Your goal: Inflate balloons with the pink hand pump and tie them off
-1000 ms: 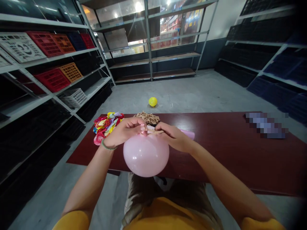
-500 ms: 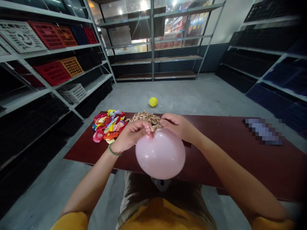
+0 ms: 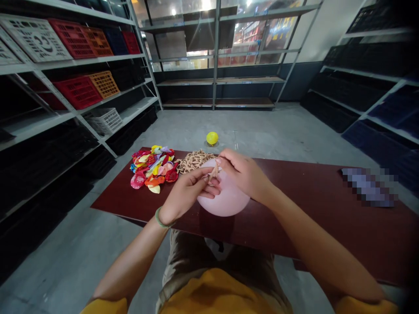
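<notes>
An inflated pale pink balloon (image 3: 226,198) rests low over the dark red table (image 3: 310,209), between my hands. My left hand (image 3: 185,194) pinches the balloon's neck, fingers closed. My right hand (image 3: 244,174) is closed too, gripping a tan rubber band (image 3: 214,171) at the neck. A heap of tan rubber bands (image 3: 193,160) lies just beyond my hands. Left of it sits a pile of flat, uninflated balloons (image 3: 153,168) in many colours.
A small yellow balloon (image 3: 212,138) lies on the grey floor past the table. Metal shelves with red, orange and white crates (image 3: 75,89) line the left wall. More shelving stands at the back and right. A blurred item (image 3: 368,185) lies on the table's right part.
The pink balloon has dropped from in front of my chest down toward the table, farther from me. Both hands went with it, and my right hand now pulls a rubber band at the neck.
</notes>
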The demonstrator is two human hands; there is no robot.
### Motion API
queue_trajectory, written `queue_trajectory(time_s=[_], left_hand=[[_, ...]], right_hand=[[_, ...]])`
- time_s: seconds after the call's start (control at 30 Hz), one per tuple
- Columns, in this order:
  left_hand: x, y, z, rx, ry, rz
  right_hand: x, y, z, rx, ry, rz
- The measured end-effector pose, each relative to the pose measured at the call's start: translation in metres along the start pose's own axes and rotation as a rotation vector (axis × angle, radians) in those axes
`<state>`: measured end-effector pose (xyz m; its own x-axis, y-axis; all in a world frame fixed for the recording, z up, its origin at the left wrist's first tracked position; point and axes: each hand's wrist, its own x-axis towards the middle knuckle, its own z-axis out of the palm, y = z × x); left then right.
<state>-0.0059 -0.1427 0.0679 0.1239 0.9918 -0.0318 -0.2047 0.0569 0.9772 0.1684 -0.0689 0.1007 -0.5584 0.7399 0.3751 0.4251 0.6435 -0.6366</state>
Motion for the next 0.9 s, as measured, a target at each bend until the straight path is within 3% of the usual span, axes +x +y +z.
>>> queue_trajectory(time_s=[0.37, 0.63, 0.9], left_hand=[[-0.016, -0.018, 0.003, -0.302, 0.202, -0.062], [-0.015, -0.014, 0.001, -0.232, 0.177, 0.014], [-0.014, -0.017, 0.002, 0.020, 0.208, 0.023]], right_hand=[[-0.003, -0.003, 0.025, 0.042, 0.018, -0.003], [0.003, -0.001, 0.029, 0.014, -0.053, -0.044], [0.014, -0.007, 0.020, 0.054, -0.188, -0.057]])
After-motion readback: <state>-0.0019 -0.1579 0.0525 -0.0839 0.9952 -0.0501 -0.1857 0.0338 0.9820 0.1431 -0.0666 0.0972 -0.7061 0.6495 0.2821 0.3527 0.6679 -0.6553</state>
